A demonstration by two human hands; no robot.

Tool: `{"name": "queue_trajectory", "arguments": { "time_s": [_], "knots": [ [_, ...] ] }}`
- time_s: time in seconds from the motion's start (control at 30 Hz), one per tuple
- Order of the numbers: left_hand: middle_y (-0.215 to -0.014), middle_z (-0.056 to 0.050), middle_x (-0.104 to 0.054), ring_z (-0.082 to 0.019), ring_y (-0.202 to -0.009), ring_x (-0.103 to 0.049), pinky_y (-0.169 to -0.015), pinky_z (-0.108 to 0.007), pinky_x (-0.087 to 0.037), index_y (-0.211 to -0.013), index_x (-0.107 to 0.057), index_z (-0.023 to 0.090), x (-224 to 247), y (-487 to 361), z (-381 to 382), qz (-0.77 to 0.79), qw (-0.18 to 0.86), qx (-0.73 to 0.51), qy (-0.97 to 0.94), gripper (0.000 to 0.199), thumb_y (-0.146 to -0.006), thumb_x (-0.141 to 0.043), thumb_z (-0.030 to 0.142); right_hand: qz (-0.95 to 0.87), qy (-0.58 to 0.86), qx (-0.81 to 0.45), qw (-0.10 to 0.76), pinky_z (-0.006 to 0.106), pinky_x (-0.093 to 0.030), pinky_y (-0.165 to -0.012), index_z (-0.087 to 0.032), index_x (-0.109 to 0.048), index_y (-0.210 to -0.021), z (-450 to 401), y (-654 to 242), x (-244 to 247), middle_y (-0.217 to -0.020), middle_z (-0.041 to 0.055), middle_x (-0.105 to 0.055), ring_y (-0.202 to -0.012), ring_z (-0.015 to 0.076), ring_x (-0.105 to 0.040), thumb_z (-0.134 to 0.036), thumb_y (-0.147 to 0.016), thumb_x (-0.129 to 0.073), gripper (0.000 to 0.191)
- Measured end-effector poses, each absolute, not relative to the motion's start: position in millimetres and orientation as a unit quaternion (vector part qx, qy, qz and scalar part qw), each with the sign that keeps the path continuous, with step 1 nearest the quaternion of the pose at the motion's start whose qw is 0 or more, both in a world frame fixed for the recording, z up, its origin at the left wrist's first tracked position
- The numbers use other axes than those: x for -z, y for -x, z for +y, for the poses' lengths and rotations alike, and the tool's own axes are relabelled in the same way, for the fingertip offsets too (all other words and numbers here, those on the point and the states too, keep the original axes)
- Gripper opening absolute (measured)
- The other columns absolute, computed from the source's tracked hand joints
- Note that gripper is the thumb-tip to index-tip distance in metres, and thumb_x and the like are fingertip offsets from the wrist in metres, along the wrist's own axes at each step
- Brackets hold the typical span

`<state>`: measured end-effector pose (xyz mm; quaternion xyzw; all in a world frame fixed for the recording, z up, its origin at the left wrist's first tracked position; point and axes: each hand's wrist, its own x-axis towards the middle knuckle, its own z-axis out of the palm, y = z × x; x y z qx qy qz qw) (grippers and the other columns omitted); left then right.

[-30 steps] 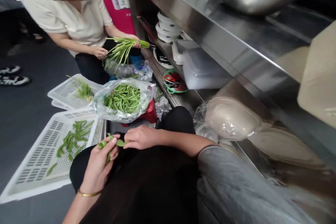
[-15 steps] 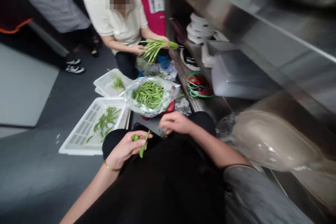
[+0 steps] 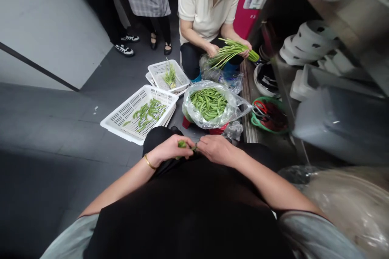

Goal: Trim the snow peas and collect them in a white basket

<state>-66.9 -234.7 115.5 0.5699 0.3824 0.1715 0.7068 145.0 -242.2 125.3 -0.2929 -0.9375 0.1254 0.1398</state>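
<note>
Pods (image 3: 181, 144) are lying gripped in left hand (image 3: 170, 148), lower centre; right hand (image 3: 216, 149) is resting curled alongside, contents unclear; red stand (image 3: 217, 130) is propping bag (image 3: 187, 110) within reach.

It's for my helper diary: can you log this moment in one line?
left hand: holds green pods; right hand: close beside left, hold unclear; plastic bag: open, many pods; nearest white basket: fewer pods

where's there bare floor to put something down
Mostly bare floor lies left of the big white basket, reaching toward the pale panel. That basket's left end is mostly free too. Straight ahead is crowded: the bag of green pods sits between the white basket and the green basket.
</note>
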Motion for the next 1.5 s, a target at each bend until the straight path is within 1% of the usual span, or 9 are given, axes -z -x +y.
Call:
{"name": "queue_trajectory", "arguments": {
  "time_s": [0.1,0.23,0.37,0.7,0.9,1.13,1.33,1.43,1.5],
  "knots": [
    [-0.068,-0.002,-0.06,-0.01,-0.062,-0.051,-0.059,-0.021,-0.04,-0.074,-0.065,0.015,-123.2,63.7,-243.4,0.342,0.558,-0.229,-0.72,0.014,-0.075,-0.067,0.029,-0.867,0.282,-0.343,0.225,0.022,-0.038,-0.054,-0.016,-0.055,-0.067,-240.3,-138.9,-116.7,-0.062,0.0012,-0.055,-0.056,0.011,-0.051,-0.026,-0.094,-0.042,0.031],
    [-0.07,-0.003,-0.059,-0.011,-0.065,-0.052,-0.064,-0.023,-0.041,-0.074,-0.062,0.015,-122.8,52.7,-250.0,0.389,0.463,-0.39,-0.695,0.018,-0.085,-0.057,0.028,-0.632,0.348,-0.587,0.368,0.024,-0.045,-0.051,-0.017,-0.055,-0.073,-245.3,-130.2,-102.8,-0.059,-0.0001,-0.058,-0.052,0.0124,-0.056,-0.039,-0.096,-0.036,0.036],
    [-0.063,0.001,-0.051,-0.007,-0.054,-0.044,-0.053,-0.02,-0.036,-0.071,-0.056,0.014,-111.3,43.4,-244.3,0.488,0.468,-0.463,-0.573,0.022,-0.083,-0.059,0.033,-0.683,0.397,-0.475,0.388,0.026,-0.047,-0.061,-0.018,-0.059,-0.072,-248.2,-132.3,-101.7,-0.066,0.0019,-0.06,-0.062,0.0135,-0.057,-0.036,-0.093,-0.047,0.031],
    [-0.057,-0.001,-0.057,-0.006,-0.047,-0.043,-0.044,-0.019,-0.029,-0.073,-0.058,0.011,-99.2,54.7,-226.9,0.356,0.767,-0.256,-0.468,0.037,-0.066,-0.075,0.044,-0.853,0.307,-0.293,0.304,0.024,-0.036,-0.056,-0.017,-0.055,-0.072,-226.1,-139.3,-112.7,-0.062,0.0004,-0.048,-0.061,0.013,-0.046,-0.023,-0.095,-0.042,0.027],
    [-0.049,0.007,-0.043,-0.003,-0.036,-0.029,-0.036,-0.018,-0.021,-0.066,-0.043,0.017,-92.9,23.5,-224.0,0.332,0.796,-0.453,-0.224,0.038,-0.073,-0.069,0.044,-0.841,0.428,-0.079,0.32,0.028,-0.036,-0.058,-0.018,-0.052,-0.064,-206.5,-115.9,-96.2,-0.061,0.0032,-0.047,-0.06,0.0158,-0.045,-0.022,-0.095,-0.038,0.035],
    [-0.054,0.005,-0.047,-0.004,-0.041,-0.037,-0.037,-0.015,-0.024,-0.067,-0.044,0.016,-76.8,62.4,-192.8,0.414,0.716,-0.557,-0.077,0.03,-0.074,-0.069,0.032,-0.842,0.41,-0.225,0.269,0.025,-0.04,-0.058,-0.016,-0.061,-0.079,-228.5,-165.5,-99.2,-0.066,0.0036,-0.054,-0.062,0.0143,-0.051,-0.026,-0.095,-0.041,0.027],
    [-0.069,-0.003,-0.063,-0.012,-0.057,-0.057,-0.046,-0.02,-0.041,-0.085,-0.056,0.016,-80.2,81.0,-186.5,0.413,0.763,-0.489,-0.086,0.021,-0.071,-0.068,0.026,-0.831,0.477,-0.284,-0.03,0.024,-0.042,-0.061,-0.019,-0.068,-0.092,-189.6,-204.6,-91.7,-0.076,0.0034,-0.067,-0.067,0.0163,-0.062,-0.039,-0.083,-0.062,0.023],
    [-0.069,-0.001,-0.062,-0.012,-0.056,-0.056,-0.049,-0.024,-0.046,-0.101,-0.058,0.017,-83.1,69.1,-198.7,0.362,0.806,-0.443,-0.151,0.037,-0.068,-0.072,0.025,-0.763,0.611,-0.21,-0.006,0.025,-0.043,-0.07,-0.019,-0.069,-0.091,-128.0,-186.5,-74.8,-0.09,0.0075,-0.07,-0.083,0.0184,-0.064,-0.036,-0.093,-0.046,0.028],
    [-0.061,0.002,-0.054,-0.009,-0.051,-0.05,-0.048,-0.023,-0.044,-0.098,-0.06,0.017,-84.3,62.6,-207.5,0.326,0.823,-0.43,-0.175,0.034,-0.068,-0.073,0.024,-0.709,0.683,-0.173,-0.009,0.027,-0.043,-0.073,-0.015,-0.068,-0.094,-89.6,-170.7,-60.6,-0.098,0.0134,-0.069,-0.092,0.0224,-0.063,-0.036,-0.091,-0.05,0.028]
  ]
}}
